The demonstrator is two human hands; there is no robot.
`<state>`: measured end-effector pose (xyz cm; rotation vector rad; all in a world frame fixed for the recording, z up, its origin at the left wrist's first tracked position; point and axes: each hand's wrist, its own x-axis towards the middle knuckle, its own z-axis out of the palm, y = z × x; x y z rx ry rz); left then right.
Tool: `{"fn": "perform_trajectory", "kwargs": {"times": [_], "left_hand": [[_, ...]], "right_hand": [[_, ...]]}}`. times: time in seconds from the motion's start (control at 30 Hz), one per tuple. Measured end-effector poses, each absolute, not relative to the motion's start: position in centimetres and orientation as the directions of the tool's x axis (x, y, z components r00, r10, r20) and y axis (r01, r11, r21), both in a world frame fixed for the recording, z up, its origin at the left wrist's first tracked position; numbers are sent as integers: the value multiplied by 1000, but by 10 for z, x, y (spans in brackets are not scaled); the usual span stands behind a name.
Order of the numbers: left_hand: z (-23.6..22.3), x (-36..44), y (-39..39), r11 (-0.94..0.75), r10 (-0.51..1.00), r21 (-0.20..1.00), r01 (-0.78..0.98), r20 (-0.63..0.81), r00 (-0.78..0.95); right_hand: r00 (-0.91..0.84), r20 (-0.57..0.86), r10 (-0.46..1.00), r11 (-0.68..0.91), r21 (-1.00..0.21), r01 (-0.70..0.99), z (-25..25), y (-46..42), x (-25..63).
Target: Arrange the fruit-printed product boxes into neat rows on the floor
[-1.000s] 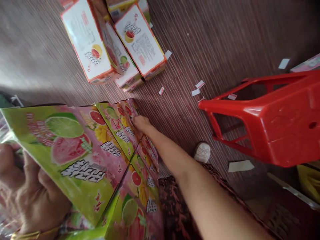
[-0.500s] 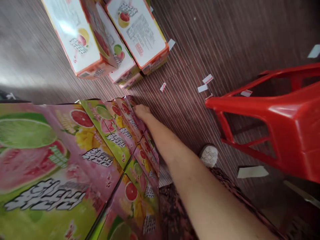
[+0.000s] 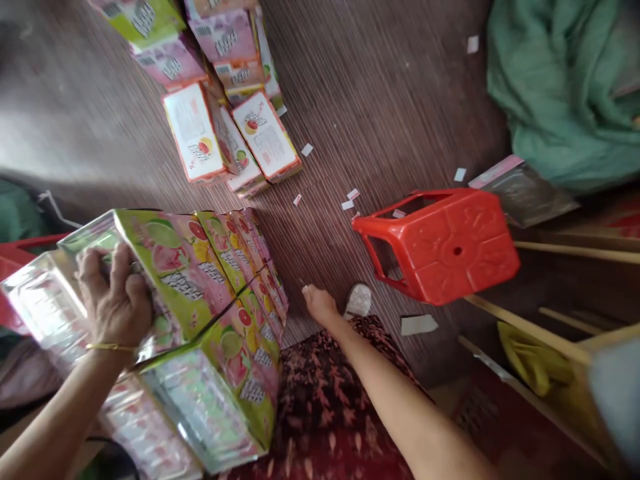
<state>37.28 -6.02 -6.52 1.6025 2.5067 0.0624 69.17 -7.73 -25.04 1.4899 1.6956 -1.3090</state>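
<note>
My left hand lies on the plastic-covered top of a stack of fruit-printed cartons, its fingers spread and slightly bent. A yellow bracelet circles that wrist. The cartons stand in two columns side by side, with lime, watermelon and grapefruit pictures on their fronts. To the right of the stack, apart from it, my right hand hangs above the floor with fingers closed in a pinch. A tiny pale bit shows at its fingertips, too small to name.
More fruit cartons are piled ahead, two with white faces showing. A red plastic stool stands at the right, green cloth beyond it. Paper scraps are scattered over the striped brown floor. Wooden bars lie lower right.
My right hand has come away from the far lower edge of the carton stack, back toward me. My left hand has come into view on the stack. The view has widened.
</note>
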Motion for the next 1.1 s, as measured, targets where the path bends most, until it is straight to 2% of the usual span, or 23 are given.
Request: {"fn": "perform_trajectory", "kwargs": {"times": [0.1, 0.17, 0.3, 0.53, 0.73, 0.83, 0.9, 1.0, 1.1], "left_hand": [[-45, 393, -110, 296, 955, 158, 942, -17, -297], [-39, 418, -152, 253, 968, 149, 956, -44, -249], [-53, 458, -206, 335, 936, 84, 939, -140, -321], [-65, 464, -213, 354, 933, 113, 928, -107, -343], [-69, 467, -221, 347, 937, 122, 930, -93, -338], [-73, 470, -224, 337, 940, 110, 935, -103, -326], [-73, 472, -224, 335, 940, 96, 937, -103, -325], [-71, 477, -223, 333, 940, 85, 939, -107, -324], [-71, 482, -220, 328, 941, 47, 944, -105, -322]], "right_hand": [[-285, -860, 423, -74, -346, 935, -211, -103, 715], [-297, -853, 430, -69, -358, 931, -189, -118, 726], [-369, -792, 486, -40, -442, 896, -146, -143, 725], [-490, -576, 655, 96, -579, 810, -85, -140, 662], [-591, -528, 610, 199, -620, 759, -92, -130, 603], [-628, -530, 570, 247, -619, 746, -96, -171, 622], [-660, -581, 477, 268, -619, 738, -90, -205, 658], [-635, -697, 333, 205, -603, 770, -84, -234, 714], [-528, -708, 469, 49, -576, 816, -102, -209, 718]]}}
